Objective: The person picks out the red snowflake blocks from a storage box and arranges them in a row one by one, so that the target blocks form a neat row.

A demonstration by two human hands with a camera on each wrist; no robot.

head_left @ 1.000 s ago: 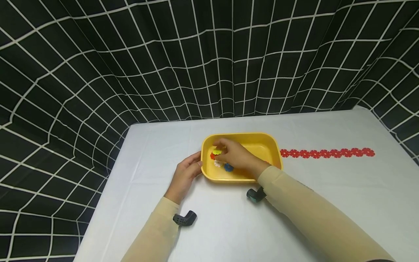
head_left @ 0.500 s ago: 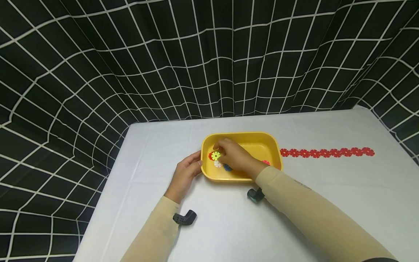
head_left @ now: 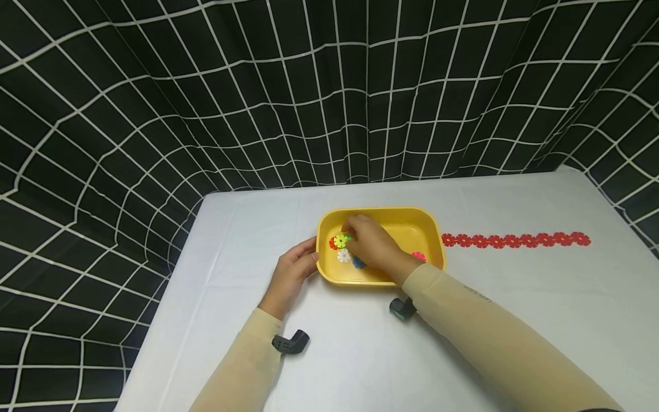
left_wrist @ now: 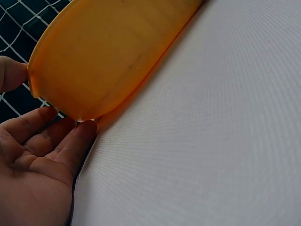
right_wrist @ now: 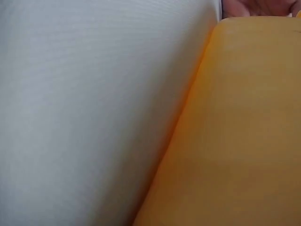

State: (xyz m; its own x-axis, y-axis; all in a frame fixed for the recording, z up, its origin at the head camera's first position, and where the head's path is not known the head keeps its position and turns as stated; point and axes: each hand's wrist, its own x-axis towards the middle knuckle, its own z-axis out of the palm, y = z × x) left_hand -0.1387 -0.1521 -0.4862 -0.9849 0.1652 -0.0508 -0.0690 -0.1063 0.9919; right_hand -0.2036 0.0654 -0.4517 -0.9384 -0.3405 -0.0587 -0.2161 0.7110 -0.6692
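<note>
A yellow plastic tray point(head_left: 381, 283) stands on the table. My left hand point(head_left: 292, 277) holds its left end, with the thumb at the rim and several fingers against the outer wall in the left wrist view. My right hand point(head_left: 373, 243) reaches into the tray with curled fingers. A bit of a green snowflake disc point(head_left: 349, 238) shows at its fingertips, mostly hidden. Beside them lie a yellow snowflake disc point(head_left: 340, 241), a red one partly under it, a white disc point(head_left: 344, 256) and a blue disc point(head_left: 358, 262) half behind the hand. A pink disc point(head_left: 419, 256) sits near my right wrist.
A row of several red snowflake discs point(head_left: 496, 241) runs rightward from the tray's right side on the white-covered table point(head_left: 340, 349). Dark curtains with a white grid point(head_left: 340, 109) hang behind and at both sides.
The yellow disc was tilted at my right fingers and now lies over the red one. My right hand has shifted slightly rightward, and green shows at its fingertips. The left hand stays put.
</note>
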